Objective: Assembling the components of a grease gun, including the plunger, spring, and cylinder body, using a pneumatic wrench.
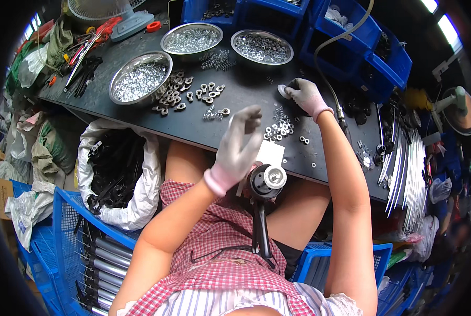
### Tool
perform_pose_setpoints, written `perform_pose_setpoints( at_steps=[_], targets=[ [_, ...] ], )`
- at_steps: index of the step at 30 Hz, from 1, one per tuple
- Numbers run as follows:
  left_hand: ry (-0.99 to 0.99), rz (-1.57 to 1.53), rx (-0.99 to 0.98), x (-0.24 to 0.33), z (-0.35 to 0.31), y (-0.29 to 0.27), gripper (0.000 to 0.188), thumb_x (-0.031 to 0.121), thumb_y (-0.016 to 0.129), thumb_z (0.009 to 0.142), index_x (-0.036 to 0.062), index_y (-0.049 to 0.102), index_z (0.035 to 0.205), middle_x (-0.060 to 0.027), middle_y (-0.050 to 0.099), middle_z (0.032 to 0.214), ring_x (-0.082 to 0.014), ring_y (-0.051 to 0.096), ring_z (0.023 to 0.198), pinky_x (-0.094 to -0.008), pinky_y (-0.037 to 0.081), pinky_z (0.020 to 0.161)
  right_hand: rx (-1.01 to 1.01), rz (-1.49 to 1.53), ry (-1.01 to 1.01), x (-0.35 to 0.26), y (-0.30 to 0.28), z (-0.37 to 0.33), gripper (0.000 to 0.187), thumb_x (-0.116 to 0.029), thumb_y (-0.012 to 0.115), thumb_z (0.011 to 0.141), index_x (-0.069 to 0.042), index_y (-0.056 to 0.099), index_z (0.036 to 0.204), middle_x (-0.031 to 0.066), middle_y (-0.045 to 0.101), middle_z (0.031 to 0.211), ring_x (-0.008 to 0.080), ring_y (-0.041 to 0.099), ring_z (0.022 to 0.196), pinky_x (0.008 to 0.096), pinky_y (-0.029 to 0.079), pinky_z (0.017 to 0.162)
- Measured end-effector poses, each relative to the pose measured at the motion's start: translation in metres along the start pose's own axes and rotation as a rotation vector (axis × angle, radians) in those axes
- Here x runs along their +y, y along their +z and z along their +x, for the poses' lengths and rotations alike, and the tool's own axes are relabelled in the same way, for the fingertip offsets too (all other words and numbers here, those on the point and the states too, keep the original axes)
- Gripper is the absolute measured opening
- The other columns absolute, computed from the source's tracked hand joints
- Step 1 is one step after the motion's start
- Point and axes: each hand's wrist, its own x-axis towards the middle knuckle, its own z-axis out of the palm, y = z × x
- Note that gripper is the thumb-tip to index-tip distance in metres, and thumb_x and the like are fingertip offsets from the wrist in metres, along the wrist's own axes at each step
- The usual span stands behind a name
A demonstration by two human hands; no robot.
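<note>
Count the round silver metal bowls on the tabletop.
3: left bowl, frontmost; middle bowl, behind it to the right; right bowl, by the blue plastic bins. None looks hidden.

I see open tabletop (246,95) between the metal eyelets (208,99) and the right hand (306,96); a steel bowl (257,61) bars the far end.

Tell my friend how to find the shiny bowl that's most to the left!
Start at the long dark table. On it, find three round metal bowls of small shiny parts. The leftmost bowl has loose metal fittings on its right, and differs from the others by sitting nearest the table's front edge.
</note>
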Motion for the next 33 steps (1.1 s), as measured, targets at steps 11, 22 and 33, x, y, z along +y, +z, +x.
perform_pose_setpoints(
  at_steps=[11, 22, 33],
  targets=[
    [0.307, 1.514, -0.714, -0.058, 0.175, 0.042, 0.022, 0.028, 0.066, 0.080, 0.0130, 0.071, 0.095, -0.0063, 0.068, 0.097, -0.0227, 0.065, 0.095, -0.0386, 0.053, 0.081, -0.081, -0.441, -0.213, -0.004, -0.010, 0.015, 0.037, -0.031, 0.070, 0.078, 0.002, 0.068, 0.096, 0.0230, 0.067, 0.099, 0.0362, 0.063, 0.099, 0.0411, 0.048, 0.088],
    [0.270, 1.370, -0.744, -0.067, 0.167, 0.033, 0.030, 0.028, 0.046, 0.092, 0.0108, 0.070, 0.089, -0.0110, 0.072, 0.081, -0.0289, 0.072, 0.074, -0.0445, 0.056, 0.065, -0.272, -0.391, -0.321, 0.009, -0.032, 0.015, 0.045, -0.020, 0.074, 0.070, -0.003, 0.061, 0.109, 0.0175, 0.063, 0.107, 0.0334, 0.057, 0.108, 0.0391, 0.045, 0.094],
    [0.328, 0.480, -0.225, 0.040, 0.123, -0.018, 0.029, 0.026, 0.056, 0.094, 0.0000, 0.064, 0.083, 0.0005, 0.053, 0.058, -0.0059, 0.049, 0.055, -0.0231, 0.042, 0.053, -0.026, 0.770, -0.245, -0.074, -0.067, -0.106, 0.037, -0.022, 0.065, 0.089, 0.001, 0.063, 0.117, 0.0046, 0.067, 0.089, 0.0077, 0.059, 0.081, 0.0220, 0.047, 0.072]
  ],
)
